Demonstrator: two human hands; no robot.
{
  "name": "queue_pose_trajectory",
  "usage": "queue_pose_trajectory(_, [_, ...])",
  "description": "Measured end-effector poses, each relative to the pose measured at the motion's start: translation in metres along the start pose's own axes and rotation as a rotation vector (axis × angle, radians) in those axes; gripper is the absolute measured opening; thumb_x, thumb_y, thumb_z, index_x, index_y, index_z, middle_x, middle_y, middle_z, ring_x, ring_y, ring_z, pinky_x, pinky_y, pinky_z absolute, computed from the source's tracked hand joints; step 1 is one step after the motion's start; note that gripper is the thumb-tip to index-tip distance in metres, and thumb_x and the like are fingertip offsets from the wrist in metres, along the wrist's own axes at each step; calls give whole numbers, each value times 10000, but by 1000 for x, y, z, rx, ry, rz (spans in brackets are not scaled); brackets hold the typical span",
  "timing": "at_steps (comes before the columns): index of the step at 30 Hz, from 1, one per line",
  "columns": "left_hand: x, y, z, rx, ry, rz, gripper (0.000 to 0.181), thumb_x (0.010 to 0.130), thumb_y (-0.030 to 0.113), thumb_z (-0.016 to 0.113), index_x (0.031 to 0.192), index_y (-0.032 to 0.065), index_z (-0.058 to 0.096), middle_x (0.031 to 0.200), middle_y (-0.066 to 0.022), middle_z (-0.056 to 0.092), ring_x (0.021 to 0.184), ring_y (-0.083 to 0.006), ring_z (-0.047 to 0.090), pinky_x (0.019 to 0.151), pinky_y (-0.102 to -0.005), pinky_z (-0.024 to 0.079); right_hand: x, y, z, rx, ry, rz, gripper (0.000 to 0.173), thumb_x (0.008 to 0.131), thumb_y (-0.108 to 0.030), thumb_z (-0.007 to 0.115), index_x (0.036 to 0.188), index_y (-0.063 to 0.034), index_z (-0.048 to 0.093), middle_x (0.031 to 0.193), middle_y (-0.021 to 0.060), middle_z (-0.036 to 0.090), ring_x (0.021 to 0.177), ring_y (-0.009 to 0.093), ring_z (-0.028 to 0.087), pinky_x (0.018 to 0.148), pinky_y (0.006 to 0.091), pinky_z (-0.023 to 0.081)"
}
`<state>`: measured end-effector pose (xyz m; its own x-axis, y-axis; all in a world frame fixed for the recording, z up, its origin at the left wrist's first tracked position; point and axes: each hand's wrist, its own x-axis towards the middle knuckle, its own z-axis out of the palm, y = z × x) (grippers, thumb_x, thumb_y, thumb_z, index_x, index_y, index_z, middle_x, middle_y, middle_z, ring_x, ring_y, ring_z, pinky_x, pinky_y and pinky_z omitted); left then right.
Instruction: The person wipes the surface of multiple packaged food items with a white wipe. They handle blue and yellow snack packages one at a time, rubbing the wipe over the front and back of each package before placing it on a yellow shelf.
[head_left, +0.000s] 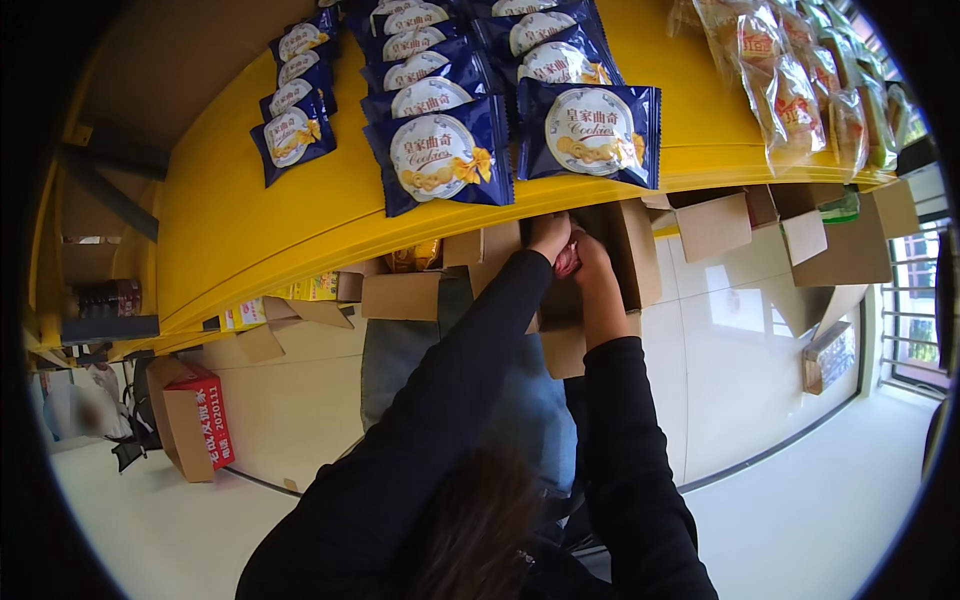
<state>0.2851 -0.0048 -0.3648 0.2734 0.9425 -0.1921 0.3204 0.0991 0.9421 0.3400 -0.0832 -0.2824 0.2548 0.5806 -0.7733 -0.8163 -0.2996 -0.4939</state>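
My left hand (552, 232) and my right hand (592, 255) are close together inside an open cardboard box (639, 251), below the front edge of a yellow shelf (247, 217). A small reddish package (568, 259) shows between them, against the inner side of my right hand, which appears to grip it. The shelf edge and the box's shadow hide my left fingertips, so their hold is unclear. On the shelf above, blue cookie packets (450, 154) stand in overlapping rows.
Clear-wrapped bread-like snacks (787, 112) occupy the shelf's right end. Under the shelf are more open cartons (712, 225) and a carton with a yellow packet (416, 256). A red-and-brown carton (191, 424) is on the tiled floor at left, a flat box (829, 358) at right.
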Motion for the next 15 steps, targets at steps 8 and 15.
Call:
queue_pose_trajectory(8, [-58, 100, -9, 394, -182, 89, 339, 886, 282, 497, 984, -28, 593, 1008, -282, 622, 953, -433, 585, 835, -460, 463, -13, 10, -4, 409, 95, -134, 304, 967, -146, 397, 1196, 10, 522, 1124, 157, 614, 1015, 281, 606, 869, 391, 504])
queue_pose_trajectory(15, [-98, 136, -44, 706, -407, 452, 308, 901, 291, 484, 925, 11, 612, 947, -224, 649, 947, -374, 597, 844, -446, 462, -99, 39, 10, 706, -30, -240, 319, 984, -205, 355, 1185, -24, 524, 1102, 132, 622, 973, 256, 628, 817, 367, 535])
